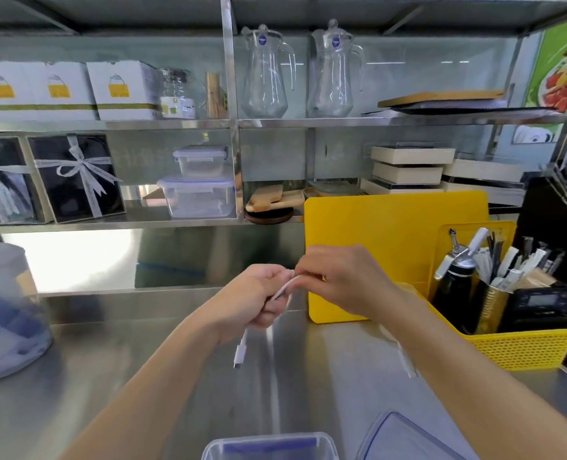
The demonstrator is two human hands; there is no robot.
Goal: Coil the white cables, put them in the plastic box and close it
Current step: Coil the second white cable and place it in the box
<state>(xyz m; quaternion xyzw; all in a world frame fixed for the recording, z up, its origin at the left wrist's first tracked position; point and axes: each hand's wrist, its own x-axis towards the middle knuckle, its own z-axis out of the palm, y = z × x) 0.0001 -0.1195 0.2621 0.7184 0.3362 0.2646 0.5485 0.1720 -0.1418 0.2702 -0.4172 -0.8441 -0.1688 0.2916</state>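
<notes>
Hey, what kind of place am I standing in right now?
Most likely a café or commercial kitchen prep area. The steel counter and steel shelving suggest it, as do the two glass pitchers and a yellow basket holding a cream whipper and utensils.

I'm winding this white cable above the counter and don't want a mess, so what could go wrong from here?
The white cable is pinched between the left hand and right hand, with its connector end dangling free; the loose tail may spring out and undo the coil. The plastic box sits at the near edge, almost out of view, so a drop toward it could miss. Its lid lies beside it and might get knocked.
</notes>
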